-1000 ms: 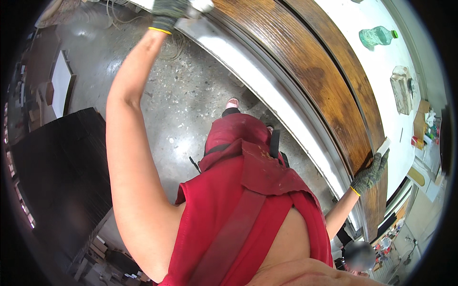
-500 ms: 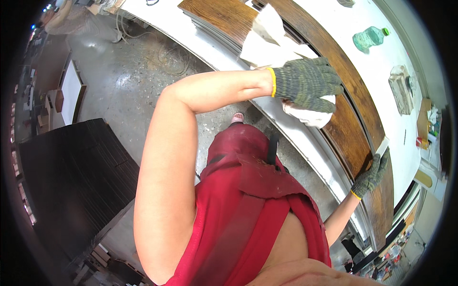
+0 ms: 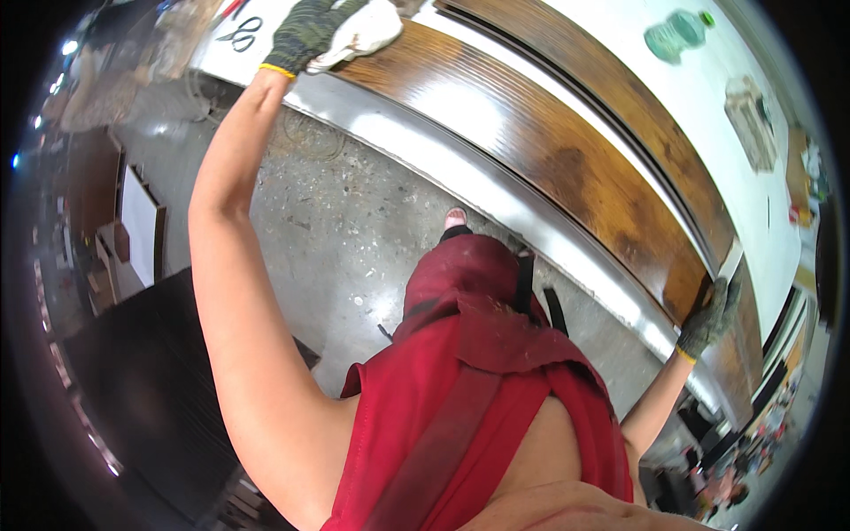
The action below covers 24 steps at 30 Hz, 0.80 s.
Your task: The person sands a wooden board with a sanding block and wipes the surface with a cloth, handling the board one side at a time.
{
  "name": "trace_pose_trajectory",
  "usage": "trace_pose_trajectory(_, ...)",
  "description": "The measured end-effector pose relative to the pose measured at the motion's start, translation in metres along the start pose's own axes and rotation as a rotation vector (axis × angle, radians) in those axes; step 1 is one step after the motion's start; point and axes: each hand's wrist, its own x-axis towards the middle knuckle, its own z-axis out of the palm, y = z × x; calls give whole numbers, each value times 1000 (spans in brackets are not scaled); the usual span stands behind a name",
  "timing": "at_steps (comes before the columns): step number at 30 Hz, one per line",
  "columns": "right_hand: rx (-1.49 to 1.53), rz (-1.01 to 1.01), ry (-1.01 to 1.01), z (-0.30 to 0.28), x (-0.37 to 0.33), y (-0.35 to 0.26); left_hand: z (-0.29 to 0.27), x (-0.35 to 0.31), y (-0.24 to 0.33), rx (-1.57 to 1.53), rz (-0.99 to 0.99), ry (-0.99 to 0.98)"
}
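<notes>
The right hand [image 3: 711,316], in a knitted grey-green glove with a yellow cuff, grips the near end of the long, glossy brown wooden panel [image 3: 540,146], fingers curled over its edge, as it did half a second ago; under that hand the panel lies on a white bench [image 3: 753,203] edged in pale metal. Far out along the ribbed, curved board, the left hand [image 3: 310,26], gloved alike, presses a crumpled white cloth [image 3: 363,31] flat at the panel's far end; earlier it was at mid-panel; scissors [image 3: 237,34] lie just beyond it.
</notes>
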Motion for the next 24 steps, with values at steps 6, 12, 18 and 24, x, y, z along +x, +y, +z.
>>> trace_pose_trajectory(6,-205,-263,150,1,0,30,4,4,-39,476,564,88)
trace_pose_trajectory(12,-107,-301,202,13,-3,21,69,-24,180,-11,390,-187)
trace_pose_trajectory(18,192,-186,144,24,-4,28,163,-39,383,-93,794,-304)
trace_pose_trajectory(24,738,35,151,12,5,-20,189,-26,454,-371,981,-449)
